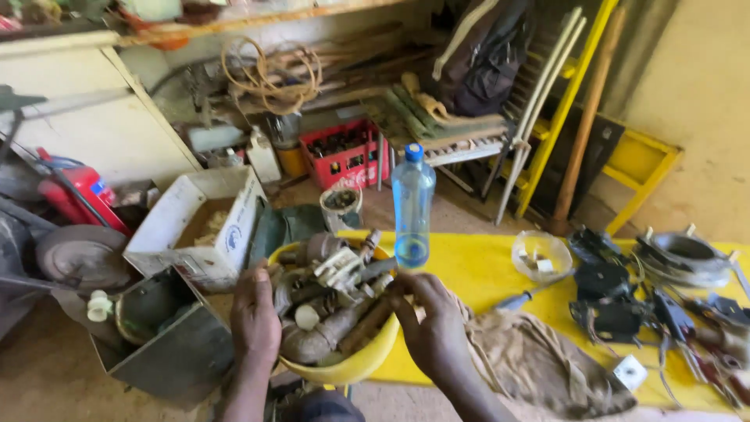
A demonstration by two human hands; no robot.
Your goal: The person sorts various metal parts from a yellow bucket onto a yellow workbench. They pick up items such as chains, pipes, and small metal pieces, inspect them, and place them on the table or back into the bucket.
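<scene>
A yellow bowl (361,366) full of several grey metal pipe fittings and valves (328,301) sits at the left end of a yellow table (476,270). My left hand (255,319) rests on the bowl's left rim, fingers on the fittings. My right hand (431,328) grips the bowl's right rim, thumb side among the parts. A clear plastic bottle with a blue cap (412,205) stands upright just behind the bowl.
A dirty brown cloth (539,363) lies right of my right hand. A small clear plastic tub (541,255), a screwdriver (522,296) and black metal parts (617,301) fill the table's right. A white box (199,223), red crate (344,156) and metal tin (168,336) stand on the floor.
</scene>
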